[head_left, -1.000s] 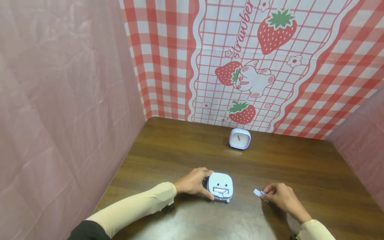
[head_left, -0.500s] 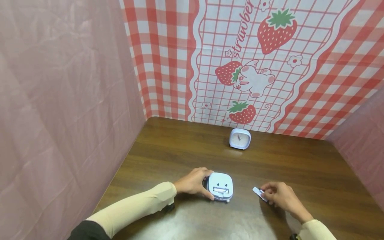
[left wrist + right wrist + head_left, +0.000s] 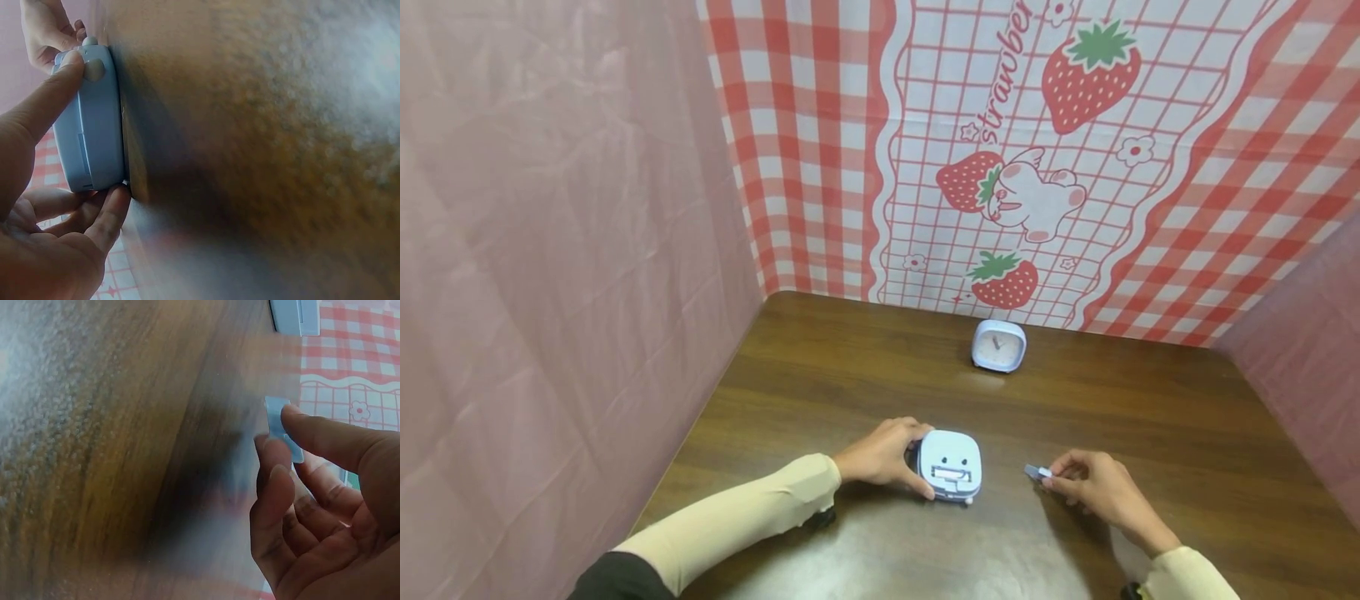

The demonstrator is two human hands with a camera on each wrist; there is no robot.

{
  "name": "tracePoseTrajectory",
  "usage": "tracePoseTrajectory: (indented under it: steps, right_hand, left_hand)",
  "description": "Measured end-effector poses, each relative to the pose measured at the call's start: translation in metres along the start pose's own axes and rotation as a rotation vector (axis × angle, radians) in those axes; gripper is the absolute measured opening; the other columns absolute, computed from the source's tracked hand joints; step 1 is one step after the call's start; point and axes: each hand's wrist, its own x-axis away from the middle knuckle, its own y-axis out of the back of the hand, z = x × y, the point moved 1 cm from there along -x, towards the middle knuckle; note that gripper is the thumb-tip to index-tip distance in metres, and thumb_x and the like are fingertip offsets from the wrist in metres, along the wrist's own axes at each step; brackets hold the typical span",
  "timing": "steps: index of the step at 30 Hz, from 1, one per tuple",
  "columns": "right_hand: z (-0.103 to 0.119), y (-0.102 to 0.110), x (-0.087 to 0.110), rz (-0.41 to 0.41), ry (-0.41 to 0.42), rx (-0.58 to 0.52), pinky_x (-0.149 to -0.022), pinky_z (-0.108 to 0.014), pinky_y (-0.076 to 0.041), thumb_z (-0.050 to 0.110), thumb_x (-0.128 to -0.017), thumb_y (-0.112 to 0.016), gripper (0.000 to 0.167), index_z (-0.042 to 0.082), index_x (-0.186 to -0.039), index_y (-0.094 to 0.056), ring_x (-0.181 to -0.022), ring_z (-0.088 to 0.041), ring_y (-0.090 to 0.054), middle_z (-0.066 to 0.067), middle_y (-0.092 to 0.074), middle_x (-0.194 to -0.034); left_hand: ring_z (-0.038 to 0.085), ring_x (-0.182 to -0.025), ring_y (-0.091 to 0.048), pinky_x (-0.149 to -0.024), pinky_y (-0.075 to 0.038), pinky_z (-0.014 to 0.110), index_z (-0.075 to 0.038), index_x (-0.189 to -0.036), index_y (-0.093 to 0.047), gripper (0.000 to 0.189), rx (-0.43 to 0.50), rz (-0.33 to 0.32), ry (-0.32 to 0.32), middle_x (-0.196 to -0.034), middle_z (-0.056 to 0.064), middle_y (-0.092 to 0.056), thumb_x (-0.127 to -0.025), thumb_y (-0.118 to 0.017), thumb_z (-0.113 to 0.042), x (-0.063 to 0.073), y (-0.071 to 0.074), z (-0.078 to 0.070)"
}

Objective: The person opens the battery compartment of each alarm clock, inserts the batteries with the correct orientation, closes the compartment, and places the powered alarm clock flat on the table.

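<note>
A light-blue alarm clock (image 3: 952, 454) lies face down, its back turned up. An uncovered battery slot (image 3: 951, 475) and two small dark knobs show on that back. From the left my left hand (image 3: 883, 454) grips the clock, thumb at its near edge and fingers at the far side. The left wrist view shows the clock's side (image 3: 94, 131) and a round foot (image 3: 94, 70) by the thumb. To the right, my right hand (image 3: 1093, 483) pinches a small light-blue battery cover (image 3: 281, 428) between thumb and fingers, apart from the clock and over the wooden table.
Another light-blue clock (image 3: 998, 347) stands upright at the back of the wooden table (image 3: 850, 358), dial forward. Behind it hangs a red-and-white checked strawberry cloth (image 3: 820, 167). A pink curtain (image 3: 565, 250) closes off the left side, and another pink cloth (image 3: 1307, 367) the right.
The battery cover has been turned in my right fingers and now looks narrower, with its tip slightly nearer the clock. My left hand and the clock it grips have stayed put.
</note>
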Motion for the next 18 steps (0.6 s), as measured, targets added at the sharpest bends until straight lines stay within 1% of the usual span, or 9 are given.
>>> tracePoseTrajectory:
  steps: [3, 5, 9, 15, 18]
  right_hand:
    - [-0.0001, -0.0011, 0.0000, 0.005, 0.016, -0.003, -0.050, -0.030, -0.052, 0.014, -0.087, -0.082, 0.015, 0.008, -0.096, -0.071, -0.061, -0.017, -0.062, -0.002, -0.071, -0.079]
    - [-0.0001, -0.0017, 0.0001, 0.005, 0.026, 0.001, -0.050, -0.030, -0.052, 0.011, -0.088, -0.080, 0.013, 0.008, -0.098, -0.072, -0.060, -0.016, -0.061, -0.003, -0.068, -0.076]
    - [0.0004, -0.0025, 0.0002, -0.009, 0.040, 0.018, -0.049, -0.029, -0.051, 0.006, -0.089, -0.076, 0.014, 0.012, -0.101, -0.073, -0.057, -0.016, -0.058, -0.003, -0.063, -0.071]
    - [0.0020, -0.0027, 0.0016, -0.025, 0.046, 0.050, -0.051, -0.028, -0.050, 0.006, -0.090, -0.077, 0.011, 0.013, -0.098, -0.073, -0.060, -0.015, -0.057, -0.002, -0.067, -0.084]
    - [0.0021, -0.0038, 0.0024, -0.025, 0.061, 0.061, -0.050, -0.028, -0.050, 0.006, -0.088, -0.078, 0.012, 0.013, -0.096, -0.073, -0.057, -0.014, -0.056, -0.001, -0.067, -0.085]
  left_hand:
    - [0.012, -0.109, -0.059, -0.098, -0.049, 0.028, -0.007, -0.144, -0.058, 0.097, 0.002, -0.001, -0.001, -0.124, 0.003, -0.065, -0.065, -0.096, -0.049, 0.0000, -0.0007, 0.0001]
    - [0.012, -0.110, -0.059, -0.099, -0.049, 0.028, -0.008, -0.144, -0.059, 0.097, 0.002, -0.001, -0.002, -0.124, 0.002, -0.065, -0.065, -0.096, -0.049, 0.0003, -0.0014, 0.0002]
    - [0.012, -0.111, -0.059, -0.099, -0.048, 0.028, -0.008, -0.144, -0.059, 0.097, 0.000, -0.002, 0.000, -0.125, 0.002, -0.065, -0.064, -0.096, -0.049, 0.0004, -0.0026, 0.0007]
    - [0.012, -0.111, -0.059, -0.100, -0.048, 0.029, -0.009, -0.144, -0.059, 0.096, -0.002, -0.004, -0.009, -0.124, 0.002, -0.065, -0.065, -0.096, -0.049, -0.0002, -0.0015, 0.0006]
    - [0.012, -0.111, -0.059, -0.100, -0.048, 0.029, -0.008, -0.143, -0.059, 0.095, -0.005, -0.004, -0.018, -0.124, 0.002, -0.065, -0.065, -0.095, -0.050, -0.0003, -0.0011, 0.0006]
